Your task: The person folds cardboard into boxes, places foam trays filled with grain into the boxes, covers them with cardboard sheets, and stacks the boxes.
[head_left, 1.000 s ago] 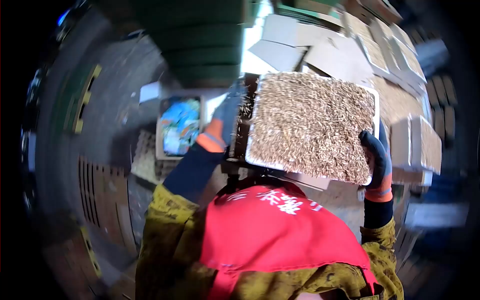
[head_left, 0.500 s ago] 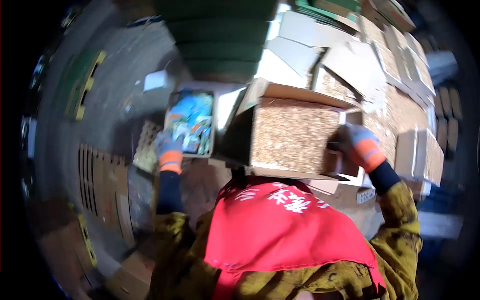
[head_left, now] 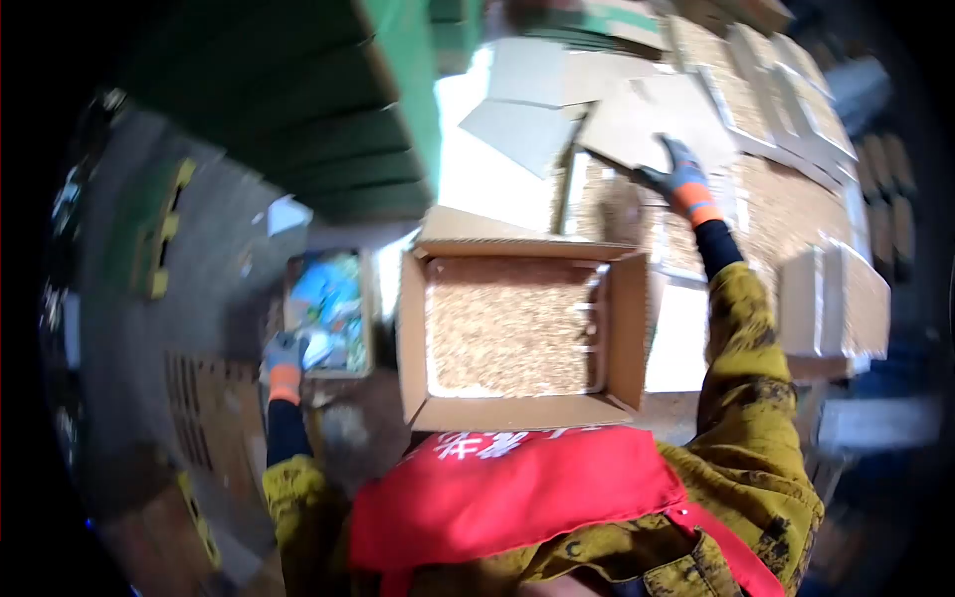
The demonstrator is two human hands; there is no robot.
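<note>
Probably light and stiff, the flat pale-tan cardboard sheet (head_left: pixel 652 111) at the grey-gloved right hand's (head_left: pixel 682 177) spread fingers suits an edge hold; left hand's (head_left: pixel 285 356) fingers, cannot tell.

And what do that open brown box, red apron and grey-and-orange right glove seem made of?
Open brown rectangular box: probably matte cardboard, judging by its stiff, straight-sided walls.
Red apron with white lettering: seemingly dull cloth, since it drapes and creases softly.
Grey-and-orange right glove: perhaps knitted fabric, fitting closely; blur hides any coating.
</note>
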